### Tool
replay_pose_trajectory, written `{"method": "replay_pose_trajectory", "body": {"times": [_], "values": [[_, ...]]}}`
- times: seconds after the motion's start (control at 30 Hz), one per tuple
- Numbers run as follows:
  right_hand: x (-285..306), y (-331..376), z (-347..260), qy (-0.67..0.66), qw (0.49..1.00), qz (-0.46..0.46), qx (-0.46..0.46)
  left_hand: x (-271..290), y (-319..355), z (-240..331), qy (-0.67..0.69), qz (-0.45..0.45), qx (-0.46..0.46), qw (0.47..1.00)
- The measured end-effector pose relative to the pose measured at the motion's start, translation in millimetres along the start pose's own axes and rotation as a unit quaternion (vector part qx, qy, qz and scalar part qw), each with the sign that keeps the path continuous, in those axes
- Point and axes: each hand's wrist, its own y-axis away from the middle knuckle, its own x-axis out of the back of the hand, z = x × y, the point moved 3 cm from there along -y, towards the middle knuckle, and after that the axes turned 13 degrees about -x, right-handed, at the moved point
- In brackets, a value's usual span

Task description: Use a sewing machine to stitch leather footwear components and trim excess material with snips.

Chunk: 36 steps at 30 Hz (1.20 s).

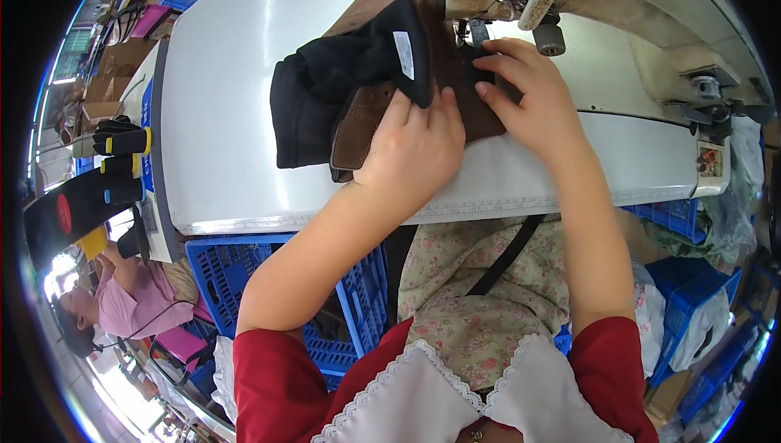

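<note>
A white collar (pixel 423 394) is seen nearest. At the sewing machine (pixel 618 4), a brown-and-black piece (pixel 363 122) is touched by the left hand (pixel 413 146), fingers close, grip unclear; the right hand (pixel 530 95), loosely spread, is best kept clear of stitching.

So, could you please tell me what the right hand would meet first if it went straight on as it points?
The right hand would probably meet the brown and black workpiece just ahead; depth is unclear, so they may already touch.
</note>
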Motion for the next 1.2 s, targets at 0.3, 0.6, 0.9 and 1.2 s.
{"method": "replay_pose_trajectory", "body": {"times": [0.3,0.6,0.9,1.2], "values": [[0.2,-8.1,2.5,-0.005,1.000,0.008,0.009,0.2,-8.1,-5.2,-0.009,-0.005,-0.006,1.000],[-3.0,-11.9,8.2,-0.026,1.000,0.001,-0.004,-5.8,-10.3,-5.3,-0.023,-0.015,-0.003,1.000],[-7.5,-7.4,-0.4,0.006,0.998,0.044,0.040,-1.4,-11.4,-6.9,-0.027,-0.039,0.001,0.999],[-11.2,-7.7,6.6,-0.024,0.999,0.029,0.040,4.4,-14.7,-3.2,-0.013,-0.013,0.049,0.999]]}}
